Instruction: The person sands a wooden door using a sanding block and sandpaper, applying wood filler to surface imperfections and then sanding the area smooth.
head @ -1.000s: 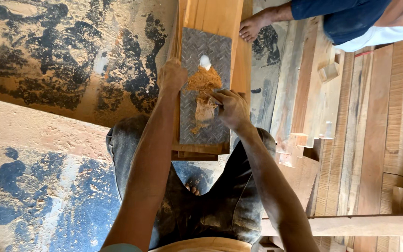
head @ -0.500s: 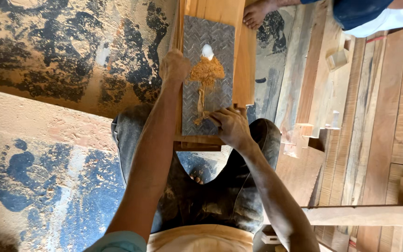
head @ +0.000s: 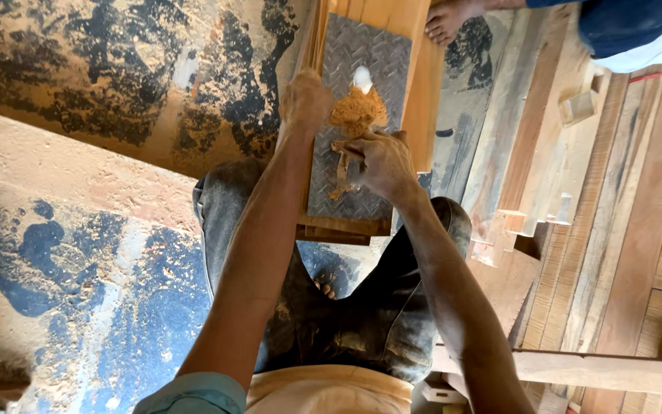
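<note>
A grey herringbone-patterned plate lies on a stack of orange wooden planks in front of my knees. On it sits a heap of orange sawdust with a white blob of glue at its far edge. A smear of brownish paste trails toward me. My left hand is closed on the left edge of the plate and planks. Just below the heap, my right hand pinches a small paste-covered scraper; its shape is hard to make out.
Another person's bare foot and blue clothing are at the top right. Long boards and small wood offcuts cover the floor on the right. A dusty dark floor spreads to the left. A wooden bar crosses near my right elbow.
My right hand has moved from the plate's near end up the paste smear to just below the sawdust heap. My left hand keeps its hold on the left edge.
</note>
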